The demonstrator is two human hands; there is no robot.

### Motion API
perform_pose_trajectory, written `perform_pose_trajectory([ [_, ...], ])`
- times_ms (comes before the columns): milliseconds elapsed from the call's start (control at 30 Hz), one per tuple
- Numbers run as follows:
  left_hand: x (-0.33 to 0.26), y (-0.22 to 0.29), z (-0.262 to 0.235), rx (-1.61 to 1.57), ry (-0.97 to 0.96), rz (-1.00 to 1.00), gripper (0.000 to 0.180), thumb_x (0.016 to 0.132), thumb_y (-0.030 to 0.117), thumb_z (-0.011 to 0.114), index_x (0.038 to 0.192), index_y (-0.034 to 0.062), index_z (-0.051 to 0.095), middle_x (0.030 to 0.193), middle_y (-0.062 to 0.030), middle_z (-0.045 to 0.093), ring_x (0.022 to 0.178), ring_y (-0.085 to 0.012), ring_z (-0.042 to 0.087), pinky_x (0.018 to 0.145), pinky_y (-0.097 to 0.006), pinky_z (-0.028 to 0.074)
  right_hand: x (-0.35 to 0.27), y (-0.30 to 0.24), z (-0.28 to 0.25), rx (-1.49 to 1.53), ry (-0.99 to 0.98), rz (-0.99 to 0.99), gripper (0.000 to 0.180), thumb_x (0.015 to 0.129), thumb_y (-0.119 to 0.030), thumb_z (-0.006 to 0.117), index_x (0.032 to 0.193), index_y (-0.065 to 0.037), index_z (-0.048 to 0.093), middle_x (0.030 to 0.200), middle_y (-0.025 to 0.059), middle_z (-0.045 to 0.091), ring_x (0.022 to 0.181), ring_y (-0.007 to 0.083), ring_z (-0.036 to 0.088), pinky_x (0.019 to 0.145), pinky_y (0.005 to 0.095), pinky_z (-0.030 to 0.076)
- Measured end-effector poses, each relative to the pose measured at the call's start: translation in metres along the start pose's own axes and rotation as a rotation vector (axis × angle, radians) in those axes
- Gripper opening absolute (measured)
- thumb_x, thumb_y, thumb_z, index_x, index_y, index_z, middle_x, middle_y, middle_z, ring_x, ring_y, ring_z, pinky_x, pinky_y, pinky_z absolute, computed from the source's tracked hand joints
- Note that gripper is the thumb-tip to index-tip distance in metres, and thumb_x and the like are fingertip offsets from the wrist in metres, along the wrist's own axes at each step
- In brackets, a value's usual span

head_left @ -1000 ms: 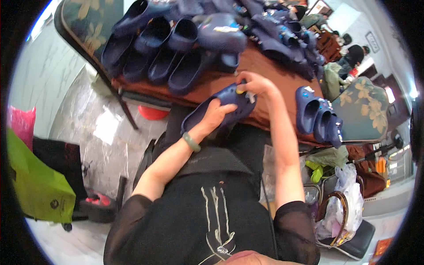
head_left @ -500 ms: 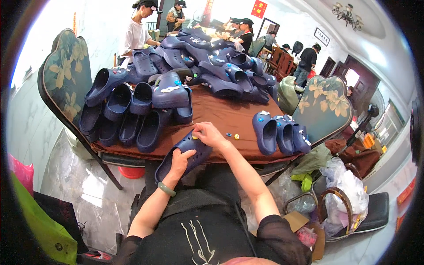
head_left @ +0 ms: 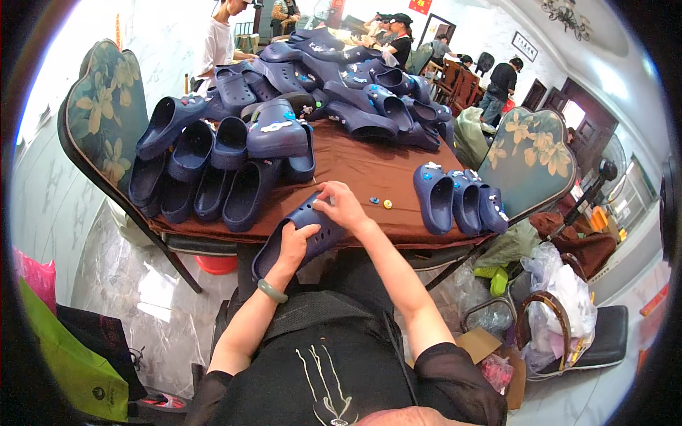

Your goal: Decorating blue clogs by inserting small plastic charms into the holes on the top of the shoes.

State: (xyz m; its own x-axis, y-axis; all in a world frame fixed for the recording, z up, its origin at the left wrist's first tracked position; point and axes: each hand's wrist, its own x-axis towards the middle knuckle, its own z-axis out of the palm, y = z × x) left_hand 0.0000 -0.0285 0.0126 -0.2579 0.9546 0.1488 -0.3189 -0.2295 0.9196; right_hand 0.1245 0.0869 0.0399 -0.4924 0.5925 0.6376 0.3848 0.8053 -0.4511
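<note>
A dark blue foam clog (head_left: 323, 241) with round holes is tilted over the near table edge, toe pointing away from me. My left hand (head_left: 291, 248) grips it, fingers inside the opening and thumb over the upper. My right hand (head_left: 342, 209) is closed in a pinch at the toe's upper surface; whatever is between the fingertips is hidden. On the cloth just right of it lie a small blue charm (head_left: 374, 200) and a yellow round charm (head_left: 388, 204).
Three decorated clogs (head_left: 435, 202) stand at the table's right. A big heap of blue clogs (head_left: 284, 78) covers the far side, with more rows (head_left: 245, 199) at the left. Chairs (head_left: 529, 153) flank the brown cloth (head_left: 341, 160). Several people work farther back.
The view has shifted slightly. A yellow charm that showed beneath my right fingertips is now out of sight. Both hands stay on the clog.
</note>
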Motion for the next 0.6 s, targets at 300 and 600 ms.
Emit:
perform_pose_trajectory([
  [300,-0.005,0.003,-0.004,0.112,-0.002,-0.006,0.021,0.073,0.008,0.064,0.091,-0.0010,0.062,0.085,-0.0031,0.063,0.075,-0.0117,0.059,0.070,-0.025,0.046,-0.010,-0.021,0.009,-0.006,0.064,0.178,0.020,0.073,-0.022,0.070,0.085,-0.008,0.062,0.108,0.0065,0.061,0.115,0.0276,0.046,0.096,0.0411,0.038],
  [600,-0.008,0.004,-0.001,0.058,-0.004,0.012,0.026,0.071,0.012,0.067,0.093,-0.0007,0.063,0.086,-0.0035,0.063,0.074,-0.0134,0.059,0.069,-0.027,0.047,-0.012,-0.009,0.001,0.031,-0.081,0.016,0.012,0.078,-0.022,0.067,0.087,-0.013,0.067,0.106,0.0002,0.062,0.119,0.0290,0.041,0.103,0.0433,0.031],
])
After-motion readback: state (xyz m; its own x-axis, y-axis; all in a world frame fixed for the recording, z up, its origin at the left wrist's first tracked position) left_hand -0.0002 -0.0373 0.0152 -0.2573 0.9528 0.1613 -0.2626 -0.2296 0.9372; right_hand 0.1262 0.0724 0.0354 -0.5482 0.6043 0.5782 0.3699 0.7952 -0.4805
